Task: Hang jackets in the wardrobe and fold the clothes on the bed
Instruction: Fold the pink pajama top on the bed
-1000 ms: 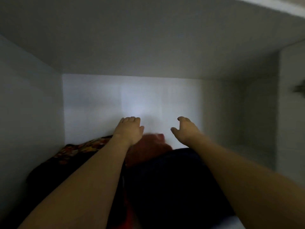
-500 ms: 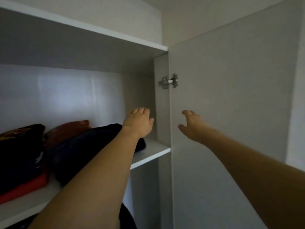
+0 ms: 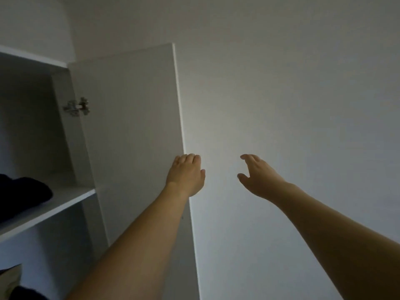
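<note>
The white wardrobe's open door (image 3: 129, 137) stands in the middle left, its free edge facing me. My left hand (image 3: 187, 175) is raised at that edge, fingers loosely bent over it; whether it touches the door I cannot tell. My right hand (image 3: 257, 176) hovers in front of the bare wall, fingers relaxed and spread, holding nothing. A dark folded garment (image 3: 21, 195) lies on the wardrobe shelf (image 3: 65, 202) at the far left.
A metal hinge (image 3: 76, 107) joins the door to the wardrobe side. A plain white wall (image 3: 292, 105) fills the right half. Below the shelf, at the bottom left corner, a beige garment (image 3: 10, 282) and something dark show partly.
The view has swung right, from inside the shelf to the open door and the wall. Both hands have come off the clothes on the shelf and now hang by the door's edge.
</note>
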Tool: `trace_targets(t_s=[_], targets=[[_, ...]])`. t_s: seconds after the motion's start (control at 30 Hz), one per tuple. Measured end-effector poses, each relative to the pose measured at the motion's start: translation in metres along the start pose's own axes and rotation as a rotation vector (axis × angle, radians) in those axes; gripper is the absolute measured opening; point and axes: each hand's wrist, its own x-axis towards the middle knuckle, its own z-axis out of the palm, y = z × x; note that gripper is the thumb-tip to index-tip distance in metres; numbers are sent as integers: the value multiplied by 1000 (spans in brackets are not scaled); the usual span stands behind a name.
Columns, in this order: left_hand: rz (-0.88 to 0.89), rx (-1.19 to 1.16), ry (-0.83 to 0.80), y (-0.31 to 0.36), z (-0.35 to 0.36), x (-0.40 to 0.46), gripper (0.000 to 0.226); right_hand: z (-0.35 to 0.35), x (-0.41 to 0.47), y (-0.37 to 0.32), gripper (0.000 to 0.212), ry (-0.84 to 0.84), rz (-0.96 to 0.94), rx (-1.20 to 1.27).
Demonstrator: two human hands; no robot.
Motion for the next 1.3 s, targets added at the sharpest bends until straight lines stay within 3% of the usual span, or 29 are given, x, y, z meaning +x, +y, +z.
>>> trace_targets(t_s=[0.2,0.4,0.87,1.1,1.3], targets=[[106,-128,8,194,-5,-10,50,-83,-113,165,60,-6,154,-84],[235,-230,-97,387,4,-27,53,-148,-222,323,62,-95,385,-124],[454,-387,-334,813,44,-56,44,-284,-439,648,58,-88,753,-118],[377,-399,-532,959,63,-84,51,-296,-516,800,59,-326,823,-83],[72,-528,-747,1024,136,-89,49,-268,-543,902,56,-458,770,-85]])
